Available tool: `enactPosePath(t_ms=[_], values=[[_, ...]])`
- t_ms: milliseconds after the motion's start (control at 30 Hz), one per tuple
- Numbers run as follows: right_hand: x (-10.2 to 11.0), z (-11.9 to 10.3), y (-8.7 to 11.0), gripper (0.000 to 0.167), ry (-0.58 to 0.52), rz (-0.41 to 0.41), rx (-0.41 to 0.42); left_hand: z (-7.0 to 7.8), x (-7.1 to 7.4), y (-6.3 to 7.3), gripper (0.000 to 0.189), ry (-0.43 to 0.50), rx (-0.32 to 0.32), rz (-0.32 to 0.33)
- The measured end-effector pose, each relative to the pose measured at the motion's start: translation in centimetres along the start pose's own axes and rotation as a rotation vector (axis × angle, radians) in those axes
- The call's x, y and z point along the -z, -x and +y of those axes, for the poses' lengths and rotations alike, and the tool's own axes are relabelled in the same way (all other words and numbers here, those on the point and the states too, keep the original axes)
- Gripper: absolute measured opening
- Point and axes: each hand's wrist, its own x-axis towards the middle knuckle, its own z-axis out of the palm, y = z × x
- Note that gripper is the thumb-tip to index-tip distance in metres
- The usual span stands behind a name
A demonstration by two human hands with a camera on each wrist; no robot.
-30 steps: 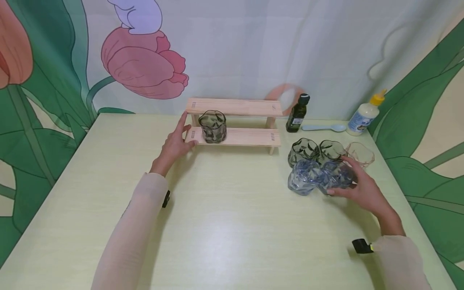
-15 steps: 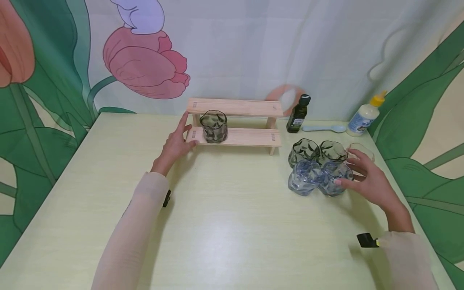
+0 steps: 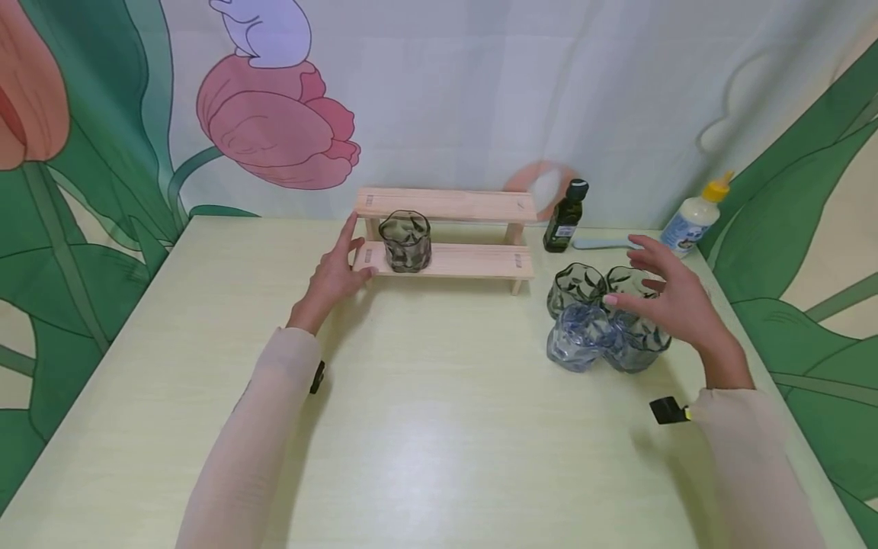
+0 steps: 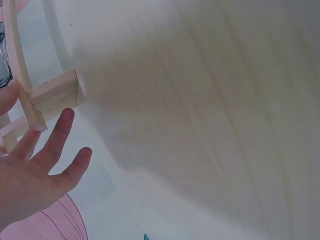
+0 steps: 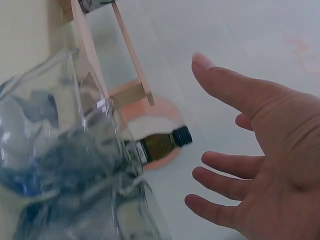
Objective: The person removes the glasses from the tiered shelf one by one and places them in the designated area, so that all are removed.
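Note:
My left hand point(image 3: 334, 276) rests against the left end of a two-tier wooden shelf point(image 3: 473, 261), thumb at the lower board and index finger reaching to the upper one; its other fingers spread loosely in the left wrist view. A smoky green wavy glass point(image 3: 406, 242) stands upright on the lower tier. My right hand point(image 3: 675, 296) hovers with spread fingers over a cluster of glasses, holding nothing. Two are green, the left green glass point(image 3: 572, 286) and one partly behind my fingers. In front stand a left blue glass point(image 3: 576, 339) and a right blue glass point(image 3: 634, 354).
Right of the shelf stands a dark bottle point(image 3: 566, 217) with a black cap. A pale blue spoon point(image 3: 600, 244) lies beside it, its right end hidden by my hand. A white bottle point(image 3: 689, 223) with a yellow nozzle stands at the back right. A curtain hangs behind the table point(image 3: 425, 427).
My right hand has left the right blue glass, shifted right, then lifted and moved back over the glasses. It now covers the pink glass seen earlier. The left hand stays at the shelf.

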Motion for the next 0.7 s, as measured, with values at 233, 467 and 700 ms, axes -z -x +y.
enactPosePath(t_ms=[233, 467, 700], values=[[-2.5, -3.2, -3.2, 0.094, -0.06, -0.072, 0.038, 0.1, 0.0, 0.2, 0.103, 0.001, -0.005, 0.002], [-6.2, -6.3, -6.1, 0.088, -0.135, -0.144, 0.185, 0.2, 0.1, 0.2, 0.102, -0.008, -0.003, 0.005], [-10.5, -7.7, -9.0, 0.088, -0.241, -0.211, 0.207, 0.1, 0.1, 0.2, 0.103, -0.006, -0.012, 0.012]])
